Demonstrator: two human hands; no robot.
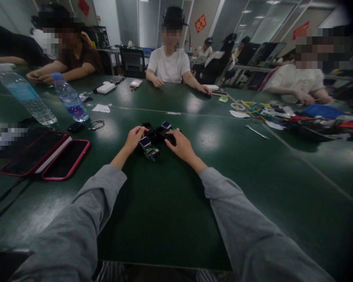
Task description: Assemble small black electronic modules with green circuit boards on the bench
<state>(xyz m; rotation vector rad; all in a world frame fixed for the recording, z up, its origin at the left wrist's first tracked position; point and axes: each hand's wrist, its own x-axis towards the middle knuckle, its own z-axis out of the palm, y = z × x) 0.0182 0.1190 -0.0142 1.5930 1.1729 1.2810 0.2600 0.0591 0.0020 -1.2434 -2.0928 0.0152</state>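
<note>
My left hand (133, 140) has its fingers pinched together at the edge of a small black part (148, 130), and what exactly lies between the fingertips is hidden. My right hand (181, 145) is curled with thumb and fingers around a dark black piece (171, 138). Just below and between the hands lies a green circuit board (153, 153) with a small square screen (145, 141) at its upper end. A second small screen (166, 125) shows on another device beyond my right fingertips. The dark parts overlap, so their outlines are hard to separate.
Left stand two water bottles (23, 94) (70, 98), with a red-edged phone (66, 159) nearer me. Toward the right lie a wrench (257, 132) and a heap of cables (306, 121). Several people sit around the green table (164, 207).
</note>
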